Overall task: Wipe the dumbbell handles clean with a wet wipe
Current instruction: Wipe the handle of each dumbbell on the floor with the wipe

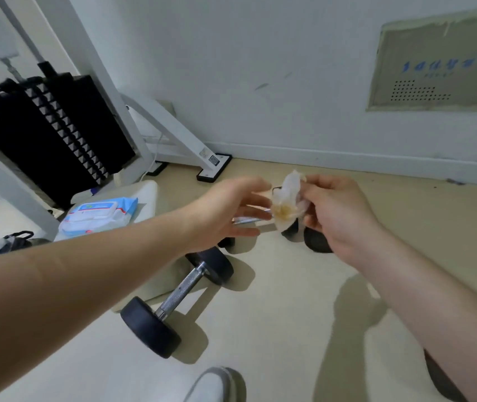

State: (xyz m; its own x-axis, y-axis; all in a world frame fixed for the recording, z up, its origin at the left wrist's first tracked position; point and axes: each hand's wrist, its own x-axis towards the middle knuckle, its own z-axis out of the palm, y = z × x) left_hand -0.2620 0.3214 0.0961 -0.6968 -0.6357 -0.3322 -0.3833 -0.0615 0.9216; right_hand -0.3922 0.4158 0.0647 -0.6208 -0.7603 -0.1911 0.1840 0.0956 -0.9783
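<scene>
My right hand (338,210) pinches a crumpled white wet wipe (288,198) with a yellow-brown stain on its lower part, held up in the air. My left hand (225,210) is stretched out beside the wipe with straight fingers and holds nothing. On the floor below lies a dumbbell (177,297) with black ends and a bare metal handle. A second dumbbell (315,240) lies farther back, mostly hidden behind my hands; a bit of its metal handle shows between my fingers.
A blue and white pack of wet wipes (98,216) rests on a white padded seat (144,195) at the left. A weight-stack machine (54,132) with a white frame stands behind it. My white shoe (214,384) is at the bottom. The wall is close behind.
</scene>
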